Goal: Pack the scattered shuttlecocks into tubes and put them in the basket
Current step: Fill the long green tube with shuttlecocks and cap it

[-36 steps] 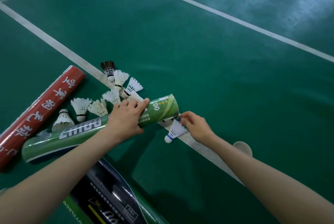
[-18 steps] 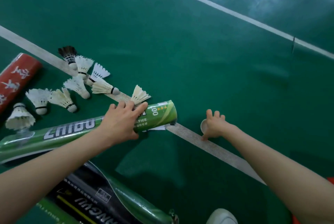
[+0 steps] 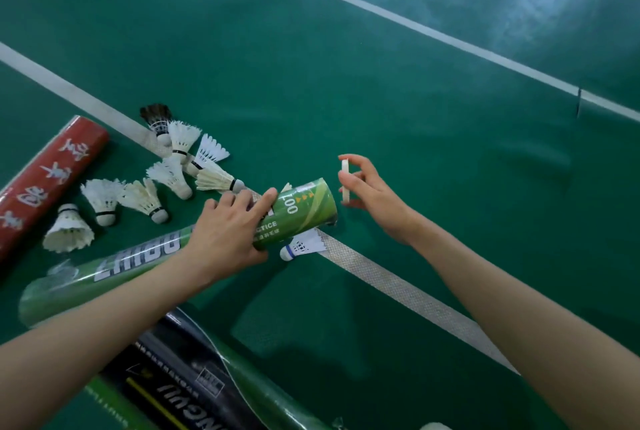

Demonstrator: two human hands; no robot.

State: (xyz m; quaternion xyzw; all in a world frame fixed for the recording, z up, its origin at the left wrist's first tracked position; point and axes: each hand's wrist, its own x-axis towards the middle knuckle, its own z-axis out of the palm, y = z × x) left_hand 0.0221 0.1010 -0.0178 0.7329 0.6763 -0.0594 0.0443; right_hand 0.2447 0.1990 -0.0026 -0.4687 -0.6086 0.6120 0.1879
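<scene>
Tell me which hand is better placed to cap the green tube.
Probably right. The right hand pinches the white cap just beside the open end of the green tube, which the left hand grips.

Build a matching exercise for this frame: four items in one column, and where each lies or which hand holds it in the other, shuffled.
Column one:
1. green tube
2. white cap
3. red tube
4. blue-banded shuttlecock

Column two:
A. lying on the floor at the left edge, untouched
B. on the floor by the open tube end
C. gripped by the left hand
D. pinched in the right hand

Pairs: 1-C, 2-D, 3-A, 4-B
</scene>
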